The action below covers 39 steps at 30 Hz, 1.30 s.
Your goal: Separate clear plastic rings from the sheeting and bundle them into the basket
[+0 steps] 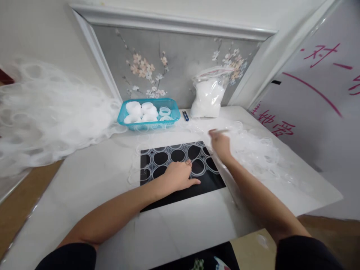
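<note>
A black mat (209, 182) lies on the white table (92, 176), with a sheet of joined clear plastic rings (180, 155) spread over it. My left hand (178, 175) rests flat on the rings at the mat's middle, fingers together, holding nothing. My right hand (221, 144) hovers at the mat's far right corner, blurred, its fingers pinched on a clear ring strand (227, 131) from the heap of ring sheet (258, 150) on the right.
A turquoise basket (176, 116) with white ring rolls stands at the back. Small blue snips (185, 115) lie beside it. A zip bag of white pieces (208, 95) leans on the wall. A large pile of ring netting (47, 116) fills the left.
</note>
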Tool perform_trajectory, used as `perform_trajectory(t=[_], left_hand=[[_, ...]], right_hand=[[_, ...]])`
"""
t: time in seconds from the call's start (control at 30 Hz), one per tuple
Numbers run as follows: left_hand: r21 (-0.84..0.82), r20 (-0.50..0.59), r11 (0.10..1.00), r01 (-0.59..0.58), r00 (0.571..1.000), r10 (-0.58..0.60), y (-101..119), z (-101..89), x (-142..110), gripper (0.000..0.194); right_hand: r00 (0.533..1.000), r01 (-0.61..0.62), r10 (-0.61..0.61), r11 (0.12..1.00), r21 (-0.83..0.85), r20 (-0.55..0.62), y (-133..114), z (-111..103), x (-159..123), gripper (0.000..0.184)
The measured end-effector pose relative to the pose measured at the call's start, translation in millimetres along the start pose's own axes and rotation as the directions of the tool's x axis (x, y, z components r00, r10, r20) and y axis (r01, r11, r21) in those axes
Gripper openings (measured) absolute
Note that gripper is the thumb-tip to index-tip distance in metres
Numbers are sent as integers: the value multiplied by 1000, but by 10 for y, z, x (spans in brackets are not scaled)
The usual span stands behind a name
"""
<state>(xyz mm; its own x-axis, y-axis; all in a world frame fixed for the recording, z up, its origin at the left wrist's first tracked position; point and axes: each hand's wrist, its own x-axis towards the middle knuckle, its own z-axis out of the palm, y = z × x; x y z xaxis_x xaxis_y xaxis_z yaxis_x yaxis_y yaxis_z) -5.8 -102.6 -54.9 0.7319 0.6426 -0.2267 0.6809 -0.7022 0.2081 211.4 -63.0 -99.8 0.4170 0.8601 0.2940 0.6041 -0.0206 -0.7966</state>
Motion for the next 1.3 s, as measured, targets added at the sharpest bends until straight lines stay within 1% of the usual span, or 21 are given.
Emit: perform_trajectory(t=[0.03, 0.07, 0.1, 0.17, 0.23, 0.27, 0.33, 0.43, 0.47, 0.5, 0.53, 0.57, 0.6, 0.63, 0.7, 0.73, 0.77, 0.83, 0.9, 1.17, 1.3], left_hand=[[-6, 15, 1000, 0, 1000, 0, -14, -22, -4, 67], [-13, 23, 1000, -2, 1000, 3, -31, -45, -6, 65], [-20, 24, 1000, -4, 1000, 5, -48, -66, -6, 61], [-32, 0, 999, -2, 1000, 2, -67, -96, 14, 53], [-37, -56, 999, -5, 998, 3, -48, -101, 66, 45], [-33, -86, 999, -18, 996, 15, -22, -94, 104, 43], [-10, -138, 998, -61, 989, 60, 52, -62, 197, 42], [31, -156, 994, -109, 981, 112, 165, 9, 348, 49], [40, -154, 993, -112, 981, 116, 189, 36, 393, 50], [47, -149, 993, -109, 982, 114, 205, 63, 433, 51], [54, -143, 993, -102, 984, 109, 212, 89, 465, 51], [64, -138, 994, -91, 986, 99, 213, 112, 491, 51], [78, -132, 994, -80, 987, 90, 210, 133, 509, 52], [93, -127, 993, -71, 988, 83, 206, 150, 520, 54], [120, -128, 991, -67, 988, 82, 198, 172, 526, 56], [130, -129, 989, -69, 988, 86, 197, 176, 524, 57], [136, -128, 988, -67, 988, 85, 198, 177, 520, 58], [141, -114, 988, -59, 991, 75, 205, 175, 509, 60], [138, -98, 989, -53, 993, 66, 213, 170, 498, 61], [135, -73, 990, -43, 996, 53, 227, 173, 500, 59], [144, -72, 989, -33, 996, 44, 231, 175, 494, 60]], right_hand=[[987, -75, 86, 994, 85, -137, 21, -57, 136, 20], [962, -141, 185, 967, 212, -202, 47, -111, 231, 23], [936, -205, 293, 904, 375, -195, 76, -158, 278, 24], [905, -289, 423, 692, 661, -47, 130, -218, 248, 23], [892, -347, 436, 496, 796, 118, 156, -240, 131, 22], [888, -367, 428, 441, 819, 168, 152, -247, 73, 21], [879, -387, 420, 357, 850, 224, 106, -273, -3, 18], [882, -363, 389, 203, 909, 265, -9, -362, -17, 14], [890, -349, 369, 174, 921, 268, -44, -400, -13, 14], [898, -349, 342, 172, 921, 276, -71, -435, -14, 14], [906, -362, 307, 212, 908, 290, -90, -464, -22, 15], [912, -384, 265, 284, 879, 313, -100, -483, -39, 17], [915, -401, 222, 400, 824, 337, -99, -488, -66, 20], [917, -395, 184, 547, 738, 354, -90, -480, -101, 22], [928, -289, 109, 814, 503, 356, -51, -428, -189, 27], [937, -211, 72, 896, 390, 342, -24, -390, -236, 29], [945, -139, 35, 942, 305, 324, 4, -350, -280, 30], [956, -40, -30, 972, 232, 292, 55, -278, -354, 31], [960, -8, -52, 977, 211, 276, 90, -233, -396, 31], [967, -34, -14, 983, 182, 253, 124, -217, -420, 30], [969, -10, -27, 989, 147, 246, 155, -190, -422, 30]])
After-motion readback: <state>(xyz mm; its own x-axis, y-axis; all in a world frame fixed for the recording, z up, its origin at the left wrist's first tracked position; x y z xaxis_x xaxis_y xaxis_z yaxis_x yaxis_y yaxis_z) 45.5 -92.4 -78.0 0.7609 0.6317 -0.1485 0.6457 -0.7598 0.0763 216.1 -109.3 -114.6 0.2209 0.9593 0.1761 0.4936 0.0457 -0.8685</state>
